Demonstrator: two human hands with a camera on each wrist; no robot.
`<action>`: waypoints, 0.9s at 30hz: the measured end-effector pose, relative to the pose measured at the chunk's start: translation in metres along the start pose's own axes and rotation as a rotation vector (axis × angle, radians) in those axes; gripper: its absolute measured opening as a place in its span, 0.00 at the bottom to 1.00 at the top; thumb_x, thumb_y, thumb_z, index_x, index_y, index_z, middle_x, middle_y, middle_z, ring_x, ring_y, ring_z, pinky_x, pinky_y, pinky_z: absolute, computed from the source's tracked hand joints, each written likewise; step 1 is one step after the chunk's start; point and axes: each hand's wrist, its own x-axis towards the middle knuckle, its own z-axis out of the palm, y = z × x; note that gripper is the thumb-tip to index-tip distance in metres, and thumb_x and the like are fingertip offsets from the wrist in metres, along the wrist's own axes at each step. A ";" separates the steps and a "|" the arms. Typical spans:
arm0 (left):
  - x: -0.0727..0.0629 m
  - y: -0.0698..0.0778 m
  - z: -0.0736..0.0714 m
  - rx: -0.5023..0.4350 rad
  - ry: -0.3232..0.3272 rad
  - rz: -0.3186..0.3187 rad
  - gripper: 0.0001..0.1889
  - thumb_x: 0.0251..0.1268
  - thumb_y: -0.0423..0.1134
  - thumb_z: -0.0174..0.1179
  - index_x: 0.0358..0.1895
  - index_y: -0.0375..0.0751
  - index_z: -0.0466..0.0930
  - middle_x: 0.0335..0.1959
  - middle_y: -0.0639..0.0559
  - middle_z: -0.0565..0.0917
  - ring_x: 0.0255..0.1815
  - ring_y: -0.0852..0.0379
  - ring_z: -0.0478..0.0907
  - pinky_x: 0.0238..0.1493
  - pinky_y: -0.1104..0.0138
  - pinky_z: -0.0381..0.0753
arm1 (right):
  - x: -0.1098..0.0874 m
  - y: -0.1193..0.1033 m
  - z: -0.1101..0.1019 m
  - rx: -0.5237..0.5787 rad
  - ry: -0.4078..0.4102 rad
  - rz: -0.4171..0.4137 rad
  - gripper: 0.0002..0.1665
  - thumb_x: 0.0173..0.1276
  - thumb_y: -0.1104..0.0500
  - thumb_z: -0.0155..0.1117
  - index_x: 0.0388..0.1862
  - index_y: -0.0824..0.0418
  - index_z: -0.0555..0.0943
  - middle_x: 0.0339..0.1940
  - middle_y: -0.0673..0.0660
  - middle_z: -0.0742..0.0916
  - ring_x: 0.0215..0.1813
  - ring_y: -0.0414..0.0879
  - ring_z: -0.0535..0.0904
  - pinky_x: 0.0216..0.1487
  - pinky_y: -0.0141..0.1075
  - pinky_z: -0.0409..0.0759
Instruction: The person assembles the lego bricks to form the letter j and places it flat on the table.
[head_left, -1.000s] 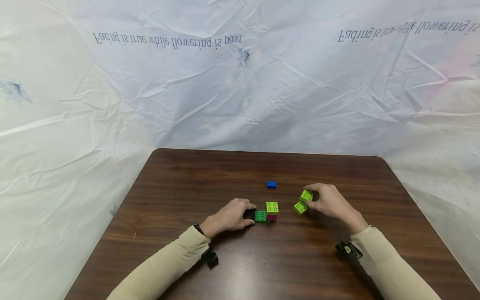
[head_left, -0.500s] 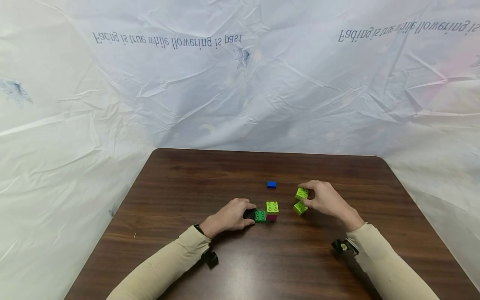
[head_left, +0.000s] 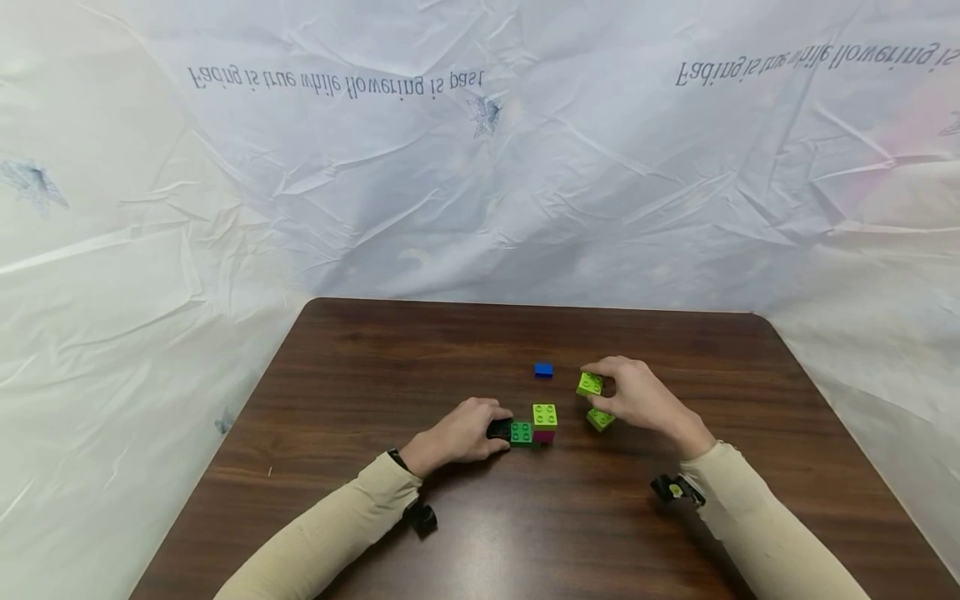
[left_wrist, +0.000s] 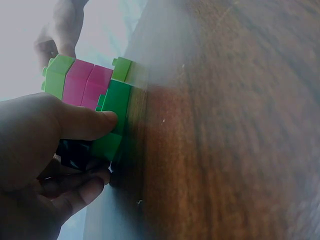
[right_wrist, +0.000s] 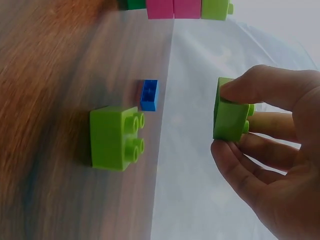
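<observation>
One lime-green square plastic block (right_wrist: 231,120) is pinched by the right hand (head_left: 641,398), raised off the brown wood-grain table (head_left: 420,350).
Just beside that hand, a second lime-green studded block (right_wrist: 111,140) sits on the table. The left hand (head_left: 460,431) grips the left end of a joined stack, around its black plastic block (head_left: 498,428) and dark-green base (head_left: 521,433); two pink blocks (left_wrist: 86,84) topped by a lime-green cap block (head_left: 544,415) rise at the right end. Farther back lies a small blue plastic brick (head_left: 543,370).
</observation>
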 end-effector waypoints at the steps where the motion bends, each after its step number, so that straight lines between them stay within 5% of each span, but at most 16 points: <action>1: 0.000 0.000 0.000 0.000 -0.001 -0.001 0.25 0.63 0.47 0.66 0.61 0.42 0.78 0.49 0.49 0.82 0.43 0.59 0.79 0.39 0.72 0.78 | 0.001 -0.001 0.000 0.001 0.002 -0.003 0.27 0.60 0.59 0.71 0.59 0.63 0.80 0.49 0.58 0.85 0.37 0.47 0.79 0.34 0.35 0.76; 16: -0.001 0.001 -0.001 -0.007 0.000 0.005 0.24 0.63 0.46 0.66 0.61 0.42 0.79 0.48 0.49 0.82 0.41 0.59 0.78 0.37 0.73 0.77 | 0.010 -0.015 -0.001 0.011 0.023 -0.047 0.26 0.60 0.60 0.71 0.58 0.61 0.81 0.50 0.56 0.85 0.37 0.40 0.79 0.35 0.33 0.78; 27: -0.001 0.002 -0.002 -0.009 0.003 0.006 0.24 0.63 0.46 0.66 0.61 0.41 0.78 0.48 0.49 0.82 0.41 0.59 0.78 0.37 0.72 0.77 | 0.014 -0.021 0.000 0.042 0.007 -0.066 0.26 0.61 0.60 0.71 0.59 0.61 0.80 0.52 0.57 0.85 0.39 0.48 0.82 0.37 0.34 0.79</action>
